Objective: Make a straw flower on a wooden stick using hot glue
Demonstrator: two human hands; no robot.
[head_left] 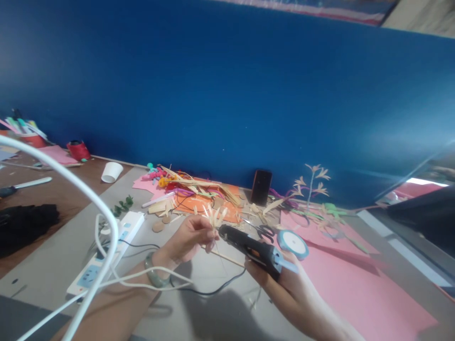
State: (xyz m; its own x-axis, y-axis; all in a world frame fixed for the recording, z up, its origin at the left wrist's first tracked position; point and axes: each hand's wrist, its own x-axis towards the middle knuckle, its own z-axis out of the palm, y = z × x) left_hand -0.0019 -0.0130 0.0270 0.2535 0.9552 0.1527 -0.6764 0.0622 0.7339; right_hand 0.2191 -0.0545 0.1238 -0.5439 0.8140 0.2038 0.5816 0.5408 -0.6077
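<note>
Between the thumb and fingers of my left hand [194,239] is pinched a small flower of pale straw-coloured strips [216,217], its petals spread upward. My right hand [284,277] is wrapped round a black hot glue gun [250,246], with a clear bluish glue stick [287,264] poking out of its back end. The gun's nozzle points left and meets, or nearly meets, the base of the flower; the exact contact cannot be made out. A dark cord [223,286] curves over the table below the gun.
Black-handled scissors [266,232], a tape roll [293,244] and pink paper [341,279] lie at right. Behind stand a phone [261,187] and a finished straw-flower stem [312,184]. A white power strip [106,251], thick white cable [88,194] and paper cup [111,172] are left.
</note>
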